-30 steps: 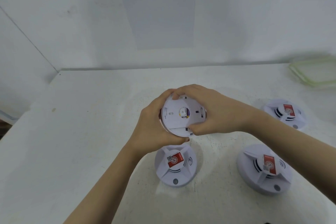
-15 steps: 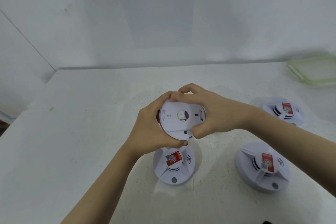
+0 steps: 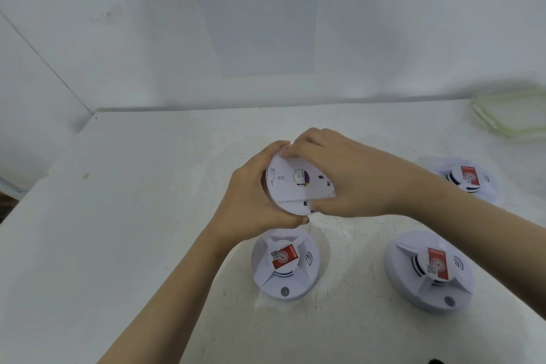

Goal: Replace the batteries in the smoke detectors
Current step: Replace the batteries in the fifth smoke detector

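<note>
A white round smoke detector is held above the table, its flat back plate turned toward me. My left hand cups its left rim and underside. My right hand grips its right rim, fingers over the top and thumb at the lower edge. Three more white detectors with red labels lie face up on the table: one just below my hands, one at the front right, one further back on the right, partly behind my right forearm. No battery is visible.
The white table meets white walls at the back and left. An instruction sheet hangs on the back wall. A pale green clear lid or tray lies at the back right corner.
The held detector has tilted slightly, and my right hand's fingers have shifted over its top rim. Both hands keep their hold. The detectors on the table have not moved.
</note>
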`<action>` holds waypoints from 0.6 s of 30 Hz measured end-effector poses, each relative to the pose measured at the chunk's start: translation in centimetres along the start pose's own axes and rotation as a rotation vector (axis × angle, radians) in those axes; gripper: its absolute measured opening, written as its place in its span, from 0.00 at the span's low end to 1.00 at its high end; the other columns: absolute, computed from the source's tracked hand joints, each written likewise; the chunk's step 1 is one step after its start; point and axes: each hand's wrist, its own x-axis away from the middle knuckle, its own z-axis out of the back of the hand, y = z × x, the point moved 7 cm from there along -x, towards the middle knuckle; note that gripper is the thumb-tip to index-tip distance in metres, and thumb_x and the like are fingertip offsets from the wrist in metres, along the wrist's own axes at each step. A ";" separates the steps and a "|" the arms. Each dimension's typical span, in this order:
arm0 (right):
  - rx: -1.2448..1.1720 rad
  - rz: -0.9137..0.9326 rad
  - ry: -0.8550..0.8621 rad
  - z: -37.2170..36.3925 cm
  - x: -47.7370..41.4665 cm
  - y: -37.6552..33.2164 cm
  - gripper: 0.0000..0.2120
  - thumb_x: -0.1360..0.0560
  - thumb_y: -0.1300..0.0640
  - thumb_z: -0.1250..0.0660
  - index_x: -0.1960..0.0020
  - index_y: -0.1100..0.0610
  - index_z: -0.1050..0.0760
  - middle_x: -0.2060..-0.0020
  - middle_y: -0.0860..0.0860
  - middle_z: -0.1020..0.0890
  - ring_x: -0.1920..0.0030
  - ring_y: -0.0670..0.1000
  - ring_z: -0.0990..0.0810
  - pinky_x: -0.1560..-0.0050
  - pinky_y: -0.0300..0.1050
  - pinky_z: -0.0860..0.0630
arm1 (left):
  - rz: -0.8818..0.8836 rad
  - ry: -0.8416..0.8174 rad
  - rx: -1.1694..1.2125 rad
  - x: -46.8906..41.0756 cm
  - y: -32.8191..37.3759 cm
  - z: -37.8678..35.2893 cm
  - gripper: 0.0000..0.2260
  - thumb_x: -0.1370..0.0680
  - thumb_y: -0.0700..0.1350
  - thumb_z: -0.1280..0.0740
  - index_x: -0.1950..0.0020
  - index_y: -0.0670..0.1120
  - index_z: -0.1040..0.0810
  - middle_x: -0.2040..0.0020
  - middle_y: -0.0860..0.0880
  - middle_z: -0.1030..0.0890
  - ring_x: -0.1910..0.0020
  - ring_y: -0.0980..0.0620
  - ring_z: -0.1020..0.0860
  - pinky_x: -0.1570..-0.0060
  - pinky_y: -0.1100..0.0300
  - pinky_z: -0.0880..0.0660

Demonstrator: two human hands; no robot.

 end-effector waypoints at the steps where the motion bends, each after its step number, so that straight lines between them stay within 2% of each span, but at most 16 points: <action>1: 0.000 -0.007 -0.011 -0.1 -0.1 0.1 0.31 0.31 0.53 0.30 0.31 0.51 0.38 0.42 0.47 0.33 0.43 0.45 0.34 0.47 0.35 0.36 | -0.007 -0.005 -0.004 0.0 0.1 0.0 0.40 0.44 0.42 0.19 0.34 0.48 0.28 0.46 0.53 0.20 0.47 0.55 0.20 0.53 0.65 0.24; 5: -0.024 -0.010 -0.060 -0.5 -0.2 0.5 0.31 0.31 0.57 0.30 0.31 0.53 0.38 0.42 0.48 0.33 0.43 0.47 0.34 0.43 0.38 0.34 | -0.026 -0.029 -0.014 0.1 0.4 -0.1 0.39 0.43 0.41 0.18 0.35 0.47 0.28 0.46 0.54 0.20 0.46 0.55 0.21 0.52 0.66 0.25; 8: -0.049 0.024 -0.065 -0.7 -0.3 0.2 0.29 0.32 0.56 0.29 0.34 0.55 0.35 0.45 0.49 0.31 0.46 0.46 0.33 0.48 0.34 0.35 | -0.030 -0.046 -0.021 0.2 0.4 -0.2 0.36 0.43 0.38 0.17 0.38 0.47 0.26 0.49 0.54 0.19 0.48 0.55 0.20 0.54 0.67 0.25; 12: -0.073 0.022 -0.074 -0.9 -0.5 0.1 0.28 0.36 0.55 0.26 0.39 0.54 0.34 0.49 0.48 0.32 0.50 0.47 0.34 0.51 0.38 0.34 | -0.013 -0.075 -0.004 0.5 0.3 -0.4 0.36 0.44 0.34 0.18 0.39 0.46 0.25 0.50 0.53 0.19 0.49 0.55 0.20 0.55 0.68 0.25; 18: -0.096 0.027 -0.105 -1.4 -0.5 0.1 0.29 0.38 0.56 0.25 0.41 0.52 0.35 0.51 0.45 0.34 0.51 0.45 0.36 0.55 0.31 0.37 | 0.005 -0.097 0.016 0.6 0.1 -0.7 0.35 0.44 0.33 0.18 0.41 0.47 0.24 0.50 0.54 0.18 0.49 0.55 0.19 0.55 0.68 0.25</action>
